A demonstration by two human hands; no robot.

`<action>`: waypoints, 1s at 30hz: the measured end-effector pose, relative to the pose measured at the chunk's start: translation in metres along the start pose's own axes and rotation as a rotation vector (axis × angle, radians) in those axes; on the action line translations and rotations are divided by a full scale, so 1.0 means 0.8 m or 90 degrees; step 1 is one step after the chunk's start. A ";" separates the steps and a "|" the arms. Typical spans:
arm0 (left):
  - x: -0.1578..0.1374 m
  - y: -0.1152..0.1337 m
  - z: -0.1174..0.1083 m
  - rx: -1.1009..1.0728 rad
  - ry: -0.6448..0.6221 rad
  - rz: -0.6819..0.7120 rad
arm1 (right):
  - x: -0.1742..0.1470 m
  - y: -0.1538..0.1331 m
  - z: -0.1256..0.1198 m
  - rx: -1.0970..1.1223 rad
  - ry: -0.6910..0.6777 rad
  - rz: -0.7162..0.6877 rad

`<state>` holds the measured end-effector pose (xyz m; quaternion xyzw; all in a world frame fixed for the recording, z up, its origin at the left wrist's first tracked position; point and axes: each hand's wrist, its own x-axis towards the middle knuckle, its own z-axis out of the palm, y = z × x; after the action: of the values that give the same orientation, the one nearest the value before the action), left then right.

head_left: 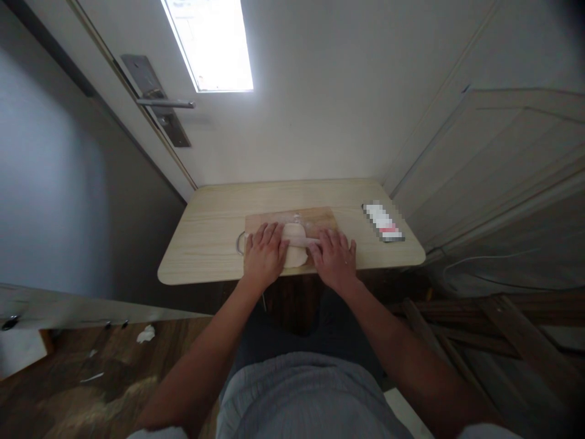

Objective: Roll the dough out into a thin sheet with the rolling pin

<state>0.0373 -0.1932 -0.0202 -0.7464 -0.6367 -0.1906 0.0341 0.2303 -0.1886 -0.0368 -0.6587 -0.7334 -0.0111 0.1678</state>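
Note:
A flat oval of pale dough [295, 257] lies on a wooden cutting board [322, 217], which has a metal ring handle [239, 243] at its left end. Across the dough runs a light rolling pin [301, 242]. My left hand [265, 253] covers the pin's left end, fingers pointing forward and its thumb beside the dough. Over the right end rests my right hand [336, 256], bent round the pin. Both palms hide the ends of the pin, and the hands cover part of the board.
The board sits on a small pale wood table [205, 213] with rounded corners. A phone [384, 222], partly pixelated, lies at the table's right. Behind stands a white door with a metal handle [167, 103]. A wooden frame [484, 323] is at the lower right.

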 end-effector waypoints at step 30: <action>-0.013 0.007 0.005 -0.016 0.010 -0.080 | 0.065 -0.006 0.011 -0.015 0.006 -0.058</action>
<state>0.0425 -0.2029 -0.0266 -0.7037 -0.6797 -0.2063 0.0179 0.2195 -0.1368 -0.0309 -0.6264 -0.7617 -0.0305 0.1629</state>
